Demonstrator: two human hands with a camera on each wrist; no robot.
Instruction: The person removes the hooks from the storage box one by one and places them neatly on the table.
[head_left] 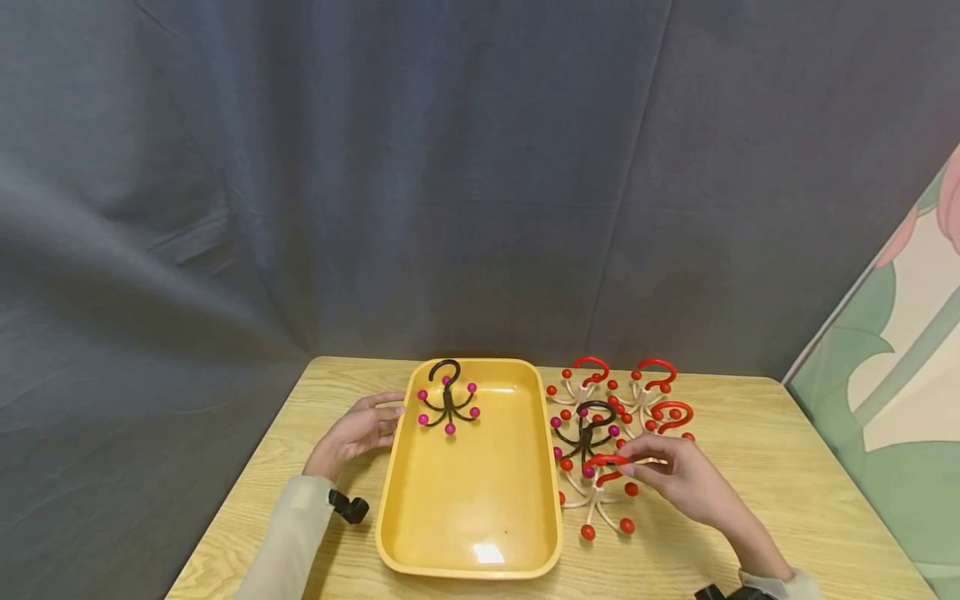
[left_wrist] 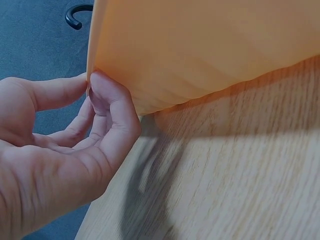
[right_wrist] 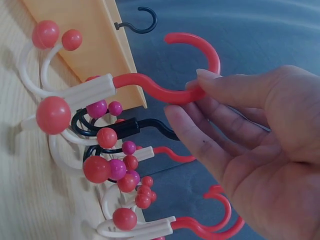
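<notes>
My left hand [head_left: 363,429] pinches the left rim of a yellow tray [head_left: 472,500] between thumb and fingers; the left wrist view shows this hand [left_wrist: 75,130] close up. At the tray's right side, my right hand [head_left: 678,483] grips the red hook of a white multi-arm hanger [head_left: 595,497] with red ball tips. The right wrist view shows the thumb and fingertips on the curve of that red hook [right_wrist: 165,95]. Inside the tray, near its far left corner, stands a black hanger [head_left: 448,402] with magenta ball tips.
Right of the tray, another black hanger [head_left: 587,435] stands close behind the held one. Several white hangers with red hooks [head_left: 657,364] cluster beyond it, their arms overlapping. A dark curtain [head_left: 480,183] hangs behind the wooden table [head_left: 757,467]; a floral panel [head_left: 900,383] is at right.
</notes>
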